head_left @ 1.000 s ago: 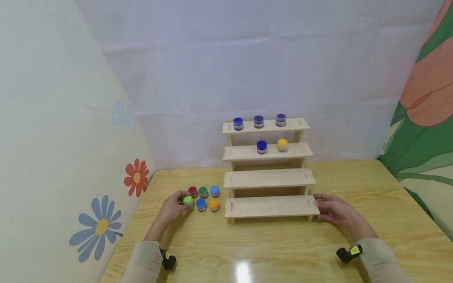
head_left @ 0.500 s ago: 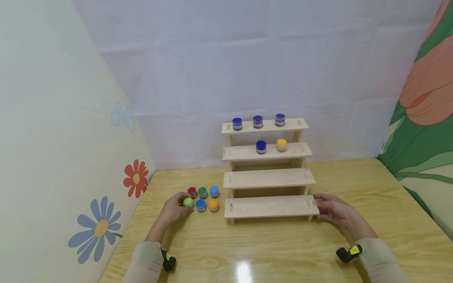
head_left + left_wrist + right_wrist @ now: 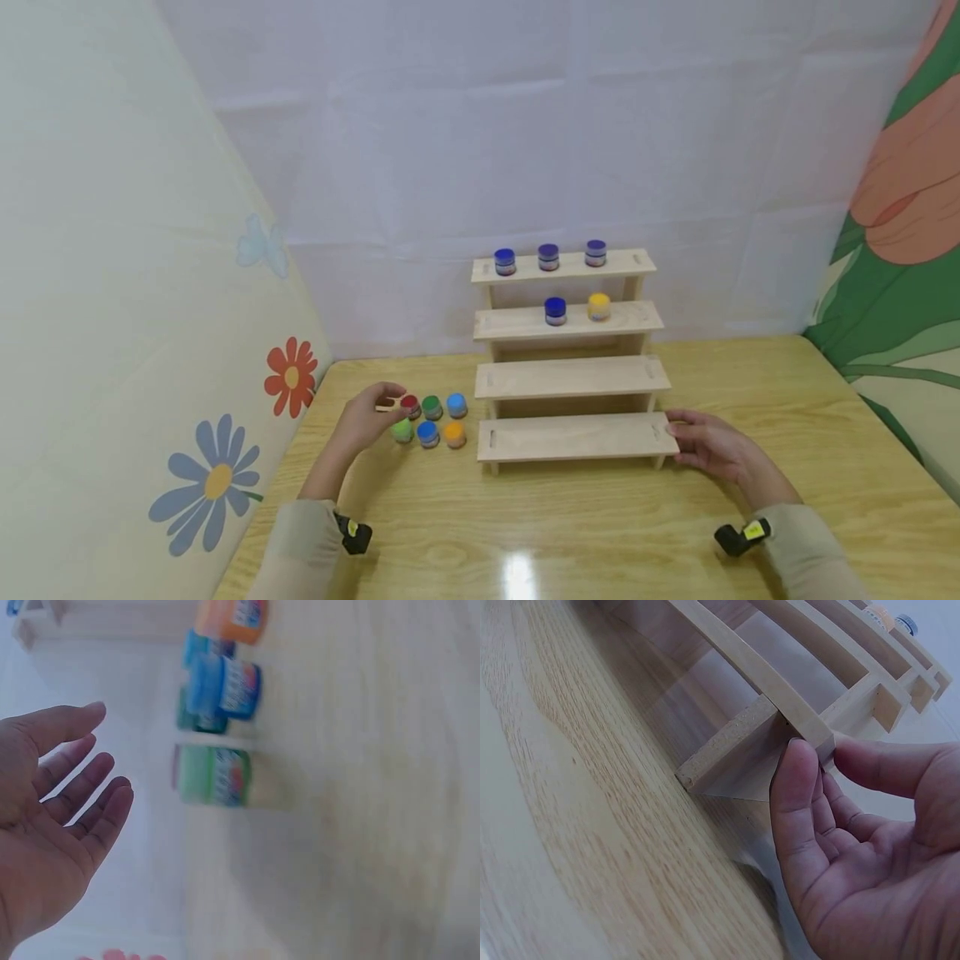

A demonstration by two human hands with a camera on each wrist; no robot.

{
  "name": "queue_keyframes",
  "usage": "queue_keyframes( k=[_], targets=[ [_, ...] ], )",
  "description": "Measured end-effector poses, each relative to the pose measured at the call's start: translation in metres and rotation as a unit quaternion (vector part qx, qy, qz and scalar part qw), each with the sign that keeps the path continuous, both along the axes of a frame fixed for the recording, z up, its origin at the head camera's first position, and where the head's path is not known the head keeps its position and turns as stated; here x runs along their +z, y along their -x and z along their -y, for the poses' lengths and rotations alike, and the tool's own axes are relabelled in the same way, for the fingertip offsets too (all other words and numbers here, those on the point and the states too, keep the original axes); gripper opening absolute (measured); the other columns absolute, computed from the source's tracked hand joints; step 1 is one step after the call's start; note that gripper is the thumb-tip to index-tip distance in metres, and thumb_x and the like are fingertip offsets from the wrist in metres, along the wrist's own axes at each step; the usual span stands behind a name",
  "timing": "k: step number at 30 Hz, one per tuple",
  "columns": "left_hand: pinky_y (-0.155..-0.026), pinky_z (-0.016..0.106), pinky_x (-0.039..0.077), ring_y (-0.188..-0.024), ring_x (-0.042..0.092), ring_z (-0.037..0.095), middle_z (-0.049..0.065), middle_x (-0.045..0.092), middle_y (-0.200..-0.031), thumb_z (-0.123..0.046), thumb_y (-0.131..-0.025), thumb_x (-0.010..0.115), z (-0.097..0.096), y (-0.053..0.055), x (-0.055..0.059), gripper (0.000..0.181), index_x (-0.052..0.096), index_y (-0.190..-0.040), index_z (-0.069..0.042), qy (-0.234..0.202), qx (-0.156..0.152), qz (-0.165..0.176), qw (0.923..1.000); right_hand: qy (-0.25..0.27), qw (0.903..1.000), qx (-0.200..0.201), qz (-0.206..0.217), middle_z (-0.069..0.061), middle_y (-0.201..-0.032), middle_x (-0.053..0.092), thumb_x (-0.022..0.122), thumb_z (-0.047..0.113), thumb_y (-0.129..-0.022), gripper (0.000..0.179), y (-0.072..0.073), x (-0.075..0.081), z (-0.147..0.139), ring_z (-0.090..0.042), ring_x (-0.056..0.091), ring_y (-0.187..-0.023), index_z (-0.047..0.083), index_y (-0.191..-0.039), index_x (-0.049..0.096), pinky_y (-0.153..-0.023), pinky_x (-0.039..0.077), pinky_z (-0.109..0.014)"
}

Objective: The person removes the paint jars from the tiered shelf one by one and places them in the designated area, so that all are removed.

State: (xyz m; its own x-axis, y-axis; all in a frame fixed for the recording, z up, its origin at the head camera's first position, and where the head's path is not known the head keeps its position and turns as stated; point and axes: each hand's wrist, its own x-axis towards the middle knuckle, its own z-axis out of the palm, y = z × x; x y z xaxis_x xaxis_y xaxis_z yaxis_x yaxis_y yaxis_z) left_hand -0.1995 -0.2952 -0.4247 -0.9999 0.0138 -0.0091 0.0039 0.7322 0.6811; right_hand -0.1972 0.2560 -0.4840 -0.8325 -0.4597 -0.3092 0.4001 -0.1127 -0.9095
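Fingers [image 3: 81, 784] of the left hand [image 3: 362, 422] are released and loosely spread, while thumb and forefinger of the right hand [image 3: 707, 447] pinch the end of the lowest board of the wooden stand [image 3: 577, 437]. Several things are not easy to see. In the head view, the left thumb covers a part of the red-lidded jar [image 3: 410, 402] and reaches over the upper edge of the light green jar [image 3: 403, 433]. The left wrist view is blurred, so the letters on the labels cannot be read; there the red-lidded jar is hidden behind the light green one except for a thin dark edge, the dark green jar [image 3: 431, 407] is partly covered by the blue jar [image 3: 427, 434], and the orange jar [image 3: 454, 434] is cut by the upper border. In the right wrist view, the other end of the stand goes out of sight. The light green jar stands upright on the counter [image 3: 577, 521], near the left fingers, and the left wrist view shows a gap between its lid and the fingertips. It is the leftmost of the near row, just beside the blue jar and in front of the red-lidded one. Its lid is pale green and round, the body is a darker green, and its label carries whitish letters and a reddish patch.
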Motion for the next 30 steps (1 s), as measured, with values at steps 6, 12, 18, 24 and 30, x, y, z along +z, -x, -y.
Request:
queue_keyframes(
  k=[6,12,18,24,30],
  targets=[
    [-0.093,0.050,0.057,-0.122,0.059,0.041,0.021,0.057,-0.138,-0.026,-0.099,0.067,-0.026,0.011,0.028,0.039,0.059,-0.133,-0.008,-0.015,-0.028,-0.012,0.9994,-0.004,1.0000,0.001,-0.002,0.000,-0.105,0.071,0.055,0.012,-0.104,0.056,0.000,0.002,0.000,-0.012,0.069,-0.092,-0.006,-0.151,0.029,-0.074,0.059,-0.025],
    [-0.085,0.047,0.060,-0.119,0.061,0.042,0.020,0.057,-0.138,-0.025,-0.100,0.066,-0.056,0.019,0.050,0.035,0.060,-0.132,-0.011,-0.019,-0.054,-0.040,0.9976,-0.011,0.9999,-0.005,0.000,0.000,-0.103,0.070,0.054,0.011,-0.104,0.059,-0.001,0.002,0.001,-0.012,0.068,-0.090,-0.008,-0.152,0.025,-0.074,0.059,-0.025],
    [-0.101,0.052,0.053,-0.122,0.059,0.037,0.017,0.061,-0.133,-0.020,-0.099,0.066,-0.087,0.029,0.066,0.034,0.062,-0.131,-0.007,-0.045,-0.082,-0.078,0.9925,-0.014,0.9998,-0.010,0.002,0.000,-0.103,0.070,0.055,0.012,-0.104,0.057,-0.001,0.001,0.002,-0.012,0.068,-0.091,-0.007,-0.151,0.028,-0.074,0.059,-0.026],
    [-0.102,0.047,0.053,-0.119,0.060,0.033,0.015,0.065,-0.128,-0.019,-0.098,0.068,-0.116,0.043,0.076,0.033,0.063,-0.127,-0.005,-0.065,-0.102,-0.113,0.9862,-0.005,1.0000,-0.008,0.001,0.000,-0.104,0.070,0.055,0.012,-0.104,0.048,0.000,0.000,0.001,-0.013,0.068,-0.092,-0.002,-0.146,0.037,-0.074,0.059,-0.026],
    [-0.104,0.045,0.052,-0.118,0.061,0.033,0.019,0.066,-0.127,-0.013,-0.095,0.070,-0.142,0.057,0.084,0.036,0.063,-0.127,0.001,-0.080,-0.121,-0.127,0.9814,-0.003,1.0000,-0.007,-0.001,0.000,-0.104,0.071,0.055,0.011,-0.104,0.041,0.001,-0.002,-0.001,-0.013,0.068,-0.091,0.003,-0.142,0.044,-0.073,0.059,-0.025]
  ],
)
